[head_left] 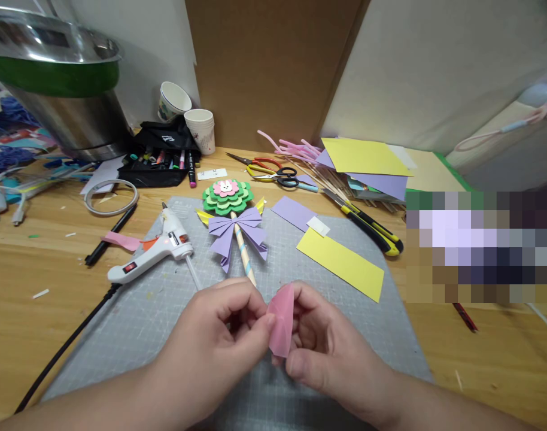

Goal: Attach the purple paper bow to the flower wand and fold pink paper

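Between my two hands is a small folded piece of translucent pink paper [282,323], held above the cutting mat [367,365]. My left hand [224,335] pinches its left edge between thumb and forefinger. Curled around its right side, my right hand [327,347] grips it with the fingers behind and the thumb near the bottom corner. Just beyond my hands lies a paper flower [227,199] with green layers, a pink centre with a white bunny face, a purple pleated bow [235,226] and a striped stick [244,254]. My left hand covers the stick's lower end.
A white glue gun [152,257] with a black cord lies at left. Yellow paper [340,263] and purple paper [294,212] lie on the mat. A utility knife [367,224], scissors [273,175], paper cups [200,129] and a marker case [161,158] sit behind.
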Action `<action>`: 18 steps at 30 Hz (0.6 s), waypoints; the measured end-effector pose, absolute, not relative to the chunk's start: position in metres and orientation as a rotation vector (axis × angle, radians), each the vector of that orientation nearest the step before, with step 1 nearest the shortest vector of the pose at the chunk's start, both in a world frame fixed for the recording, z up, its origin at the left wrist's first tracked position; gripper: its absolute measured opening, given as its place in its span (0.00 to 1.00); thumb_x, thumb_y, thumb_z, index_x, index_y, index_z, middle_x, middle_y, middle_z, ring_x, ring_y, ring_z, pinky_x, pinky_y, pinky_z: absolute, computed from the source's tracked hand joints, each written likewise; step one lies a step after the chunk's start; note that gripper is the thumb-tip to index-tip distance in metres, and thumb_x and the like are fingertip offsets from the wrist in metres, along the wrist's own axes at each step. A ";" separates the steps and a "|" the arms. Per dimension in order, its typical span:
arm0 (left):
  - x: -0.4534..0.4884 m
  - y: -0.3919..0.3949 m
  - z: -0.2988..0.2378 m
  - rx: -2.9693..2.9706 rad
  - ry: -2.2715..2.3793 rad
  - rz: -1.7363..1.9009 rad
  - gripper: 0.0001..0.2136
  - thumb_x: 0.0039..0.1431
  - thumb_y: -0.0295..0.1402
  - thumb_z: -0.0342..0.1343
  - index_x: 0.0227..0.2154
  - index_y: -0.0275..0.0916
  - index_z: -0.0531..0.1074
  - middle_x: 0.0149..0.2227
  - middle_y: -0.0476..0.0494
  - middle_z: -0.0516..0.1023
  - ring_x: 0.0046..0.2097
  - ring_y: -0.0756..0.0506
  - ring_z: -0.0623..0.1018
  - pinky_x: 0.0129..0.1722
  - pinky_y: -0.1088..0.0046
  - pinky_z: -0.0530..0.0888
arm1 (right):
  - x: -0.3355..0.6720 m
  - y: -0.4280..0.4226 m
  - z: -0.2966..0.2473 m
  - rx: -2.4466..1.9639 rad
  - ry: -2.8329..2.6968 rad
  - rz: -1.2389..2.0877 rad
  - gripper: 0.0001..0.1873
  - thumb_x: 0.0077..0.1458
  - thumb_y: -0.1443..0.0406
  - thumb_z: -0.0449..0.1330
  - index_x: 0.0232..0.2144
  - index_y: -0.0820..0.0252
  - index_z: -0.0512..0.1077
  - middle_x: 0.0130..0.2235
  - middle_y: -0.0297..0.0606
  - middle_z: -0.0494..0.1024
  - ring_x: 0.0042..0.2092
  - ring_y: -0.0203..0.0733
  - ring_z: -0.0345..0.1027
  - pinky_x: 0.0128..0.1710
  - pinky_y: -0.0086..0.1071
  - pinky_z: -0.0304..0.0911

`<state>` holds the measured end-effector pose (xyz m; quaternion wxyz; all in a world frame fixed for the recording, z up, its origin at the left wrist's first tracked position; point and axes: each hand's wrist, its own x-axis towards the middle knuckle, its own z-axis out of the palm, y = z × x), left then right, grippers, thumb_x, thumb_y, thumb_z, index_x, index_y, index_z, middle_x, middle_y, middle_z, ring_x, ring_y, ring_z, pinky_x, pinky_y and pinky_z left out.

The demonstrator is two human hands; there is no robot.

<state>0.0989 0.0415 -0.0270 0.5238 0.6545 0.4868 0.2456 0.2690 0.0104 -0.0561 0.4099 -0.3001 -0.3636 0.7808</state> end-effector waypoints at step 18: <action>0.104 0.045 -0.025 1.240 1.080 0.578 0.07 0.51 0.31 0.59 0.20 0.39 0.70 0.23 0.51 0.73 0.27 0.50 0.72 0.28 0.75 0.68 | 0.264 0.016 -0.053 -0.881 -0.859 1.909 0.19 0.46 0.61 0.71 0.28 0.60 0.63 0.28 0.27 0.66 0.29 0.29 0.58 0.29 0.23 0.57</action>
